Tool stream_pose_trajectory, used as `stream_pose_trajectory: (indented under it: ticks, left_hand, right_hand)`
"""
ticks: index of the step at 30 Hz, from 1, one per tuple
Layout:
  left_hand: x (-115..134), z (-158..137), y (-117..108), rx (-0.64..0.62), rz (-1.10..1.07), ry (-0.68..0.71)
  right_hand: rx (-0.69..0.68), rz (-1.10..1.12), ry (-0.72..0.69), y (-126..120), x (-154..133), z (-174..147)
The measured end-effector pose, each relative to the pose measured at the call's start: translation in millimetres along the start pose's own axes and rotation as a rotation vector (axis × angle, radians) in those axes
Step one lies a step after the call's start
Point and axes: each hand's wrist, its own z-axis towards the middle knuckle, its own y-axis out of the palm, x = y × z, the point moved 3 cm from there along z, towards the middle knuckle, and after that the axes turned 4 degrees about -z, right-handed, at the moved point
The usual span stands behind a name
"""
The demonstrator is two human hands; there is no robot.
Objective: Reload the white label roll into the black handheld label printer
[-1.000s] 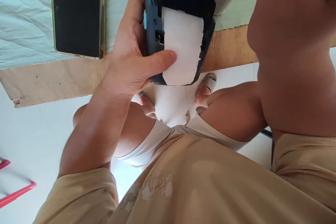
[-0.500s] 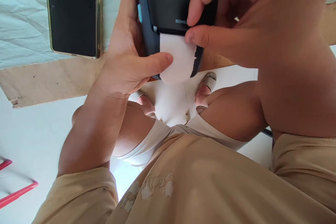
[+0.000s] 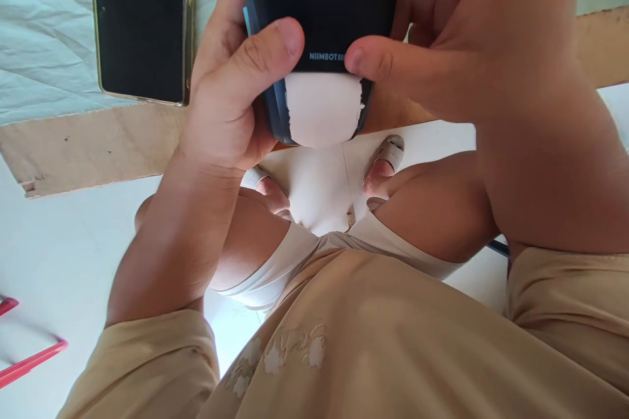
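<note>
Both hands are gripping the dark NIIMBOT label printer [image 3: 319, 6]: left hand [image 3: 230, 98] fingers wrapping its side, right hand [image 3: 472, 72] thumb pressing its lid above the white label strip [image 3: 322, 110].

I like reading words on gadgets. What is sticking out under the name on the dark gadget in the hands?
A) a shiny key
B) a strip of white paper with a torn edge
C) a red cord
B: a white paper strip with a ragged edge hangs just below the lettering on the dark printer.
</note>
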Motion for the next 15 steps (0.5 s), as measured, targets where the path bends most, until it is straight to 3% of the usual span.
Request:
stream_pose_trajectory:
  ticks: [3, 6, 12, 15]
  left_hand:
    - [-2.0, -0.5, -3.5, -0.036, 0.008, -0.002]
    - [-0.4, -3.0, 0.3, 0.021, -0.02, 0.04]
    - [2.1, -1.1, 14.9, 0.058, -0.124, 0.008]
    - [0.9, 2.9, 14.3, 0.182, -0.178, -0.01]
  right_hand:
    - [0.068, -0.145, -0.06, -4.9, 4.0, -4.9]
    - [0.082, -0.218, -0.153, -6.2, 4.2, -8.1]
    - [-0.015, -0.186, -0.073, -2.2, 0.1, -5.1]
    - [0.018, -0.174, -0.062, -1.4, 3.6, -5.6]
